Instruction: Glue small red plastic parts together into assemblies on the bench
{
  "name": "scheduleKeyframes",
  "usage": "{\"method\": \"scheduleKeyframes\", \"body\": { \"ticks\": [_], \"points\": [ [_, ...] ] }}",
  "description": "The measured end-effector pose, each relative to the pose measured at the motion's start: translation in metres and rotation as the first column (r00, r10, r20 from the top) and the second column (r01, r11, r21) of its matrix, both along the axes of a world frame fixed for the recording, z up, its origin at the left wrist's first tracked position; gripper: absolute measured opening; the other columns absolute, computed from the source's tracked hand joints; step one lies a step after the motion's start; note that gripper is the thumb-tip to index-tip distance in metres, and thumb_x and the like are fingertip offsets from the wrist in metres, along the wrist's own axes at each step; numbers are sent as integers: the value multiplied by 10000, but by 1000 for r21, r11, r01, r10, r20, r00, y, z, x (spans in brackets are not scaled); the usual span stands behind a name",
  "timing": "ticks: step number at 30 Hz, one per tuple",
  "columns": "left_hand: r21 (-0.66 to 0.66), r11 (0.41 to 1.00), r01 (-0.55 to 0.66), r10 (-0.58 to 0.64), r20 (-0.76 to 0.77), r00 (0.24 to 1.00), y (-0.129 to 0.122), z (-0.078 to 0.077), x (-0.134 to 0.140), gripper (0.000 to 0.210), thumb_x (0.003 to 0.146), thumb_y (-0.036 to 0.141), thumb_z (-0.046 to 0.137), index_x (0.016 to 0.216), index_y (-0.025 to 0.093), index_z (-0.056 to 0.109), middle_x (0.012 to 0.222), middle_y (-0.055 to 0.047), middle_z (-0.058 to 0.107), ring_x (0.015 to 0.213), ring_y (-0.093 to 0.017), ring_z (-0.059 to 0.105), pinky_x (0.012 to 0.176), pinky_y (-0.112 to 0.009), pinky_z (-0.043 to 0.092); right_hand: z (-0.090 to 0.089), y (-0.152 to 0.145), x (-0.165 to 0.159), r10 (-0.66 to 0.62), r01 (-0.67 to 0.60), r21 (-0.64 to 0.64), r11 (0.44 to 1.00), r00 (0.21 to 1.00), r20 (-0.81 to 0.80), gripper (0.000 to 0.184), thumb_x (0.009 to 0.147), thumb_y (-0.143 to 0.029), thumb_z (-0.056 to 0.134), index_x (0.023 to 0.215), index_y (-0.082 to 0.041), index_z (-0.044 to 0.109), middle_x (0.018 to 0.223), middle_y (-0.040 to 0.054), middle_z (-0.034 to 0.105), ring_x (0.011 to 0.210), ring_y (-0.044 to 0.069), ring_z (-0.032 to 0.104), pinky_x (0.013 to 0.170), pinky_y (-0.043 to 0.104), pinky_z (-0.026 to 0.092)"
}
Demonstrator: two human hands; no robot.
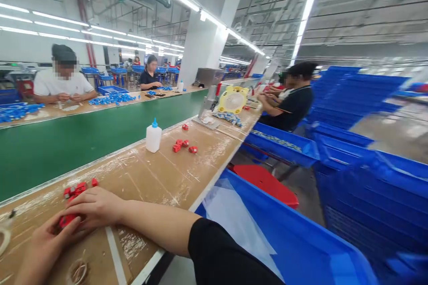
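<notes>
At the lower left of the head view, my left hand (pixel 45 242) and my right hand (pixel 98 207) meet over the bench. Small red plastic pieces (pixel 67 220) show between their fingers. Both hands are closed round them, fingers curled and partly overlapping, so the exact grip is hidden. More red pieces (pixel 79 187) lie just beyond my right hand, touching or close to its fingers. A small round dish or ring (pixel 78 271) with thin strips in it sits near my wrists. A roll of tape (pixel 4 237) is cut off by the left edge.
A white bottle (pixel 154 137) with a blue tip stands by the green conveyor belt (pixel 100 129). Loose red pieces (pixel 183 143) lie farther along, before a yellow fan-like part (pixel 233 99). Blue bins (pixel 301 236) and a red stool (pixel 265 182) flank the bench; co-workers sit around.
</notes>
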State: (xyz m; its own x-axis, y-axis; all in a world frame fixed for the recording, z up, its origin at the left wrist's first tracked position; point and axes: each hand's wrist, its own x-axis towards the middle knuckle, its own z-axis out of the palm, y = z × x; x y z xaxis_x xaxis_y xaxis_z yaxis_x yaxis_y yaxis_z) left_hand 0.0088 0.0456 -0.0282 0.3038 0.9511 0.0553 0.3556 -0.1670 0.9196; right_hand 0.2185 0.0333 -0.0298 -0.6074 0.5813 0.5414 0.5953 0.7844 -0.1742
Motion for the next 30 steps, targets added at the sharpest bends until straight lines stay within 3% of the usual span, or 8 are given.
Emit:
{"method": "scheduleKeyframes", "body": {
  "ticks": [5,10,16,19,22,26,28,30],
  "points": [
    [-129,969,209,-177,223,959,-9,15,2,665,648,718,783,1031,174,773,1003,-86,776,987,-325,713,894,-406,584,-3,0,-2,10,-16,-74,997,996,-89,513,918,-444,754,1337,-193,599,1337,122,663,1272,216,591,1118,361,430],
    [-128,949,287,-232,330,915,-10,8,-5,611,701,639,815,1067,155,748,996,-91,753,938,-270,689,859,-355,560,-7,-6,-9,23,-23,0,1000,992,-127,529,923,-428,744,1361,-184,576,1271,143,679,1208,231,625,1061,391,476],
    [-98,963,251,-210,312,927,-11,-7,-11,670,720,749,737,952,124,672,842,-80,709,698,-188,660,618,-271,517,5,-35,-15,-31,18,-56,998,972,-233,530,901,-355,753,1366,-197,554,1269,158,672,1198,278,627,1027,454,508],
    [-181,979,92,-15,387,922,-8,-10,-14,729,753,841,609,943,137,617,804,-78,698,512,-133,596,449,-225,424,6,-56,23,-189,166,-172,971,973,-129,431,909,-407,717,1273,-206,606,1220,142,686,1132,306,650,973,491,532],
    [-194,974,-120,199,463,864,-2,-11,-14,676,825,834,503,822,160,565,628,-21,610,417,-96,480,390,-207,324,-4,-75,97,-401,399,-222,890,915,40,371,926,-477,624,1188,-215,644,1128,137,711,1014,320,688,882,498,564],
    [-134,973,-186,229,496,837,4,-13,-7,634,888,788,416,707,187,509,503,27,488,392,-89,384,410,-227,274,-17,-95,187,-727,761,-138,634,647,230,516,874,-598,501,1086,-166,687,1072,193,707,1005,397,682,857,531,556],
    [-73,980,-185,197,489,850,1,-13,-4,628,902,757,414,663,185,514,494,26,469,428,-94,397,461,-239,314,-14,-97,198,-815,843,-33,537,528,237,617,869,-634,435,1139,-138,682,1114,228,685,1044,447,650,849,573,537],
    [-13,984,-176,162,465,871,-4,-12,-4,617,910,722,428,622,182,508,502,22,462,476,-100,425,524,-249,353,-6,-90,181,-825,836,-6,548,542,161,655,881,-664,397,1189,-155,671,1179,223,670,1113,461,619,872,592,526]
  ]
}}
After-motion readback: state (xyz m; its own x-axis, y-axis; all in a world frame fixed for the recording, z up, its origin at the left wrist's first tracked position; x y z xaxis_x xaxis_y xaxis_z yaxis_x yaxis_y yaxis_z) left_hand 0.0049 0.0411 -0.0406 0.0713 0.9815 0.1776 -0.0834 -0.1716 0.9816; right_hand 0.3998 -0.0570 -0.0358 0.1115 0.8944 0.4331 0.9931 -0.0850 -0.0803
